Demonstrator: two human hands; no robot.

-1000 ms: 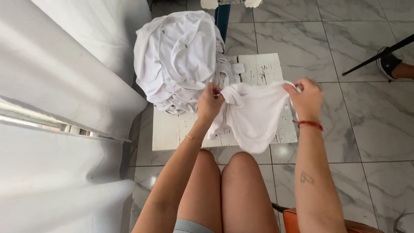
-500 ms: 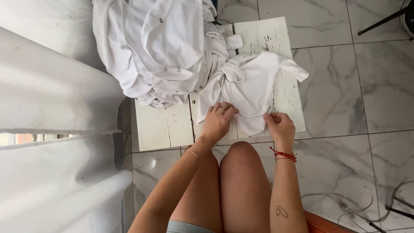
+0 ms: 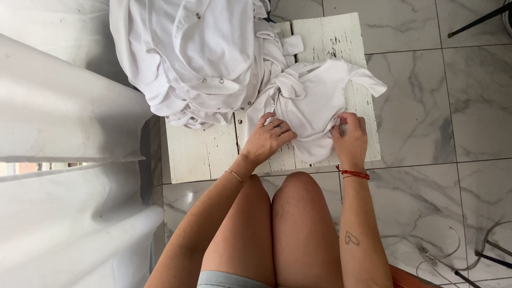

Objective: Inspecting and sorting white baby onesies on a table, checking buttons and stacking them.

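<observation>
The left hand (image 3: 266,140) is pressing flat, fingers together, on a white garment (image 3: 314,101) lying on the worktop (image 3: 202,154); the right hand (image 3: 349,140) is pinching its right edge, near the pile (image 3: 197,53).

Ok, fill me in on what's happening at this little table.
A seated person has both hands on a small white baby bodysuit spread on a worn white wooden table. The left hand presses its lower left edge flat, and the right hand pinches the fabric at its lower right edge. A heap of similar white garments with metal snaps sits on the table's far left side.
</observation>
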